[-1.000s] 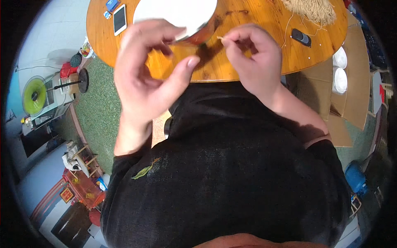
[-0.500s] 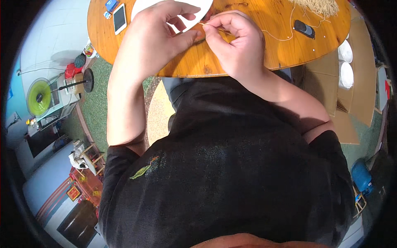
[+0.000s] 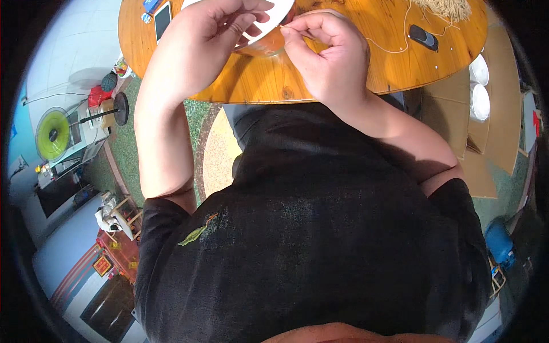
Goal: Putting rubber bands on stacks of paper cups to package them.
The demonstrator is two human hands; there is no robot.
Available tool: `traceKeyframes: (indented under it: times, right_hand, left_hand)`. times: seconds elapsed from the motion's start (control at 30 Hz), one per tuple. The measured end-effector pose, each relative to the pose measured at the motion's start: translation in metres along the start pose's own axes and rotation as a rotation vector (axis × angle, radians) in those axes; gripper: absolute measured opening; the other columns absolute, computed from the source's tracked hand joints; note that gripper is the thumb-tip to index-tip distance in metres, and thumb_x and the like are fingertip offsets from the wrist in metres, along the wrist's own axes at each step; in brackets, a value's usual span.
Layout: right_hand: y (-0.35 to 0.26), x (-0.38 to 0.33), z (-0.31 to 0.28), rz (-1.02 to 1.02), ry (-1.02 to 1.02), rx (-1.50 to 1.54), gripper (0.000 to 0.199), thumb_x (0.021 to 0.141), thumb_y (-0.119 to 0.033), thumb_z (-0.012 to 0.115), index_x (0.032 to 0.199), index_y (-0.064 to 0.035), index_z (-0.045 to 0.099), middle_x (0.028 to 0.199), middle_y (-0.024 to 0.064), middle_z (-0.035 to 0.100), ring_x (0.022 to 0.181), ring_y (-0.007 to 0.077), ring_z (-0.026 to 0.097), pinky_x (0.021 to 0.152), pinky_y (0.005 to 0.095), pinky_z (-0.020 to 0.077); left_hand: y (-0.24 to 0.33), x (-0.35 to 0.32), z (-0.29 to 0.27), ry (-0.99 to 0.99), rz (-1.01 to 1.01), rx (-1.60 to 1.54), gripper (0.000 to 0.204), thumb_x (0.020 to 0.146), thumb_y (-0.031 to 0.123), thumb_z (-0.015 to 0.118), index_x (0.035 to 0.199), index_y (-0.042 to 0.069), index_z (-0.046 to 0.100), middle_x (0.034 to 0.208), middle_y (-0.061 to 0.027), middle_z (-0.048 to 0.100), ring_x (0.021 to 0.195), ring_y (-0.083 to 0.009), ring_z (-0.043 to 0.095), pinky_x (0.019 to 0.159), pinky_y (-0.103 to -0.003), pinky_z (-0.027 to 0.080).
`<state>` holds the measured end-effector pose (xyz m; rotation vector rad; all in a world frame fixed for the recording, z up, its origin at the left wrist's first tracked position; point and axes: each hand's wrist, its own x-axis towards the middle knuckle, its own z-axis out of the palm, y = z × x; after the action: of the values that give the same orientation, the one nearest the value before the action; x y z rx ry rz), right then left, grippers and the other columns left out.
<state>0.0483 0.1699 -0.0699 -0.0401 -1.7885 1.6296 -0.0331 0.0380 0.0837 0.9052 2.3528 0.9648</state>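
Note:
My right hand (image 3: 334, 54) is closed, thumb and forefinger pinching the end of a thin beige string (image 3: 394, 51). The string trails off to the right, toward a bundle of beige yarn (image 3: 449, 8) at the far edge of the picture. My left hand (image 3: 220, 28) is over a white round plate-like thing (image 3: 279, 16), its thumb bent in close to the curled fingers. Whatever may be between those fingertips is too small to make out. Part of the white thing is hidden behind this hand, and the upper picture edge cuts it off.
On the wooden table (image 3: 286, 86) lie a white phone (image 3: 163, 23), a small blue box (image 3: 151, 6) and a dark oval gadget (image 3: 423, 38). A tiny white bit (image 3: 436, 67) lies near the right edge. A green fan (image 3: 53, 134) stands left; white tubs (image 3: 479, 103) are at the right.
My left hand has moved up and left, and its thumb has drawn in toward the fingers. My right hand still pinches the string in nearly the same place.

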Motion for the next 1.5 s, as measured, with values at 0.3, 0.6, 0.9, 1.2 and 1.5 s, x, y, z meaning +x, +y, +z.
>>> traceKeyframes:
  times: [0.3, 0.6, 0.9, 1.2, 1.5]
  right_hand:
    - [-0.009, 0.002, -0.001, -0.047, -0.004, -0.141, 0.009, 0.089, -0.004, 0.081, 0.095, 0.0002, 0.074, 0.09, 0.0064, 0.076, 0.083, 0.0128, 0.074, 0.077, 0.0256, 0.0565]
    - [0.002, 0.002, -0.004, -0.046, -0.02, -0.16, 0.008, 0.092, -0.004, 0.079, 0.095, 0.0016, 0.073, 0.088, 0.0051, 0.075, 0.08, 0.0097, 0.071, 0.074, 0.0246, 0.0557]
    - [-0.004, 0.004, -0.01, 0.18, -0.182, 0.088, 0.011, 0.09, -0.007, 0.077, 0.094, 0.0002, 0.07, 0.087, 0.0089, 0.073, 0.084, 0.0175, 0.074, 0.075, 0.03, 0.0584]
    - [-0.007, 0.01, -0.008, 0.142, -0.234, 0.081, 0.009, 0.09, -0.005, 0.075, 0.096, 0.0003, 0.07, 0.092, 0.011, 0.073, 0.084, 0.0203, 0.074, 0.078, 0.0327, 0.0587]
    - [-0.016, 0.015, -0.016, 0.254, -0.325, 0.075, 0.01, 0.09, -0.008, 0.073, 0.095, 0.0003, 0.07, 0.085, 0.0107, 0.074, 0.079, 0.0177, 0.073, 0.073, 0.0326, 0.057]
  left_hand:
    - [-0.012, 0.019, -0.012, -0.22, 0.138, 0.134, 0.015, 0.093, -0.007, 0.07, 0.108, -0.002, 0.074, 0.09, -0.0089, 0.075, 0.081, -0.0148, 0.067, 0.074, -0.029, 0.055]
    - [0.006, 0.026, -0.009, -0.213, 0.068, 0.279, 0.004, 0.093, -0.001, 0.071, 0.096, -0.002, 0.074, 0.078, -0.0106, 0.071, 0.072, -0.0171, 0.064, 0.069, -0.032, 0.052]
    - [-0.055, 0.018, -0.01, -0.068, 0.207, -0.106, 0.018, 0.1, 0.001, 0.066, 0.117, -0.002, 0.068, 0.105, -0.0055, 0.072, 0.096, -0.0127, 0.069, 0.087, -0.026, 0.054]
    - [-0.058, 0.002, 0.021, 0.154, 0.316, -0.359, 0.015, 0.109, 0.003, 0.056, 0.119, -0.004, 0.063, 0.111, -0.0096, 0.073, 0.105, -0.015, 0.068, 0.096, -0.029, 0.054]
    - [-0.053, -0.002, 0.033, 0.255, 0.309, -0.207, 0.011, 0.105, 0.008, 0.063, 0.11, -0.001, 0.069, 0.092, -0.0055, 0.072, 0.084, -0.0104, 0.07, 0.076, -0.025, 0.056]
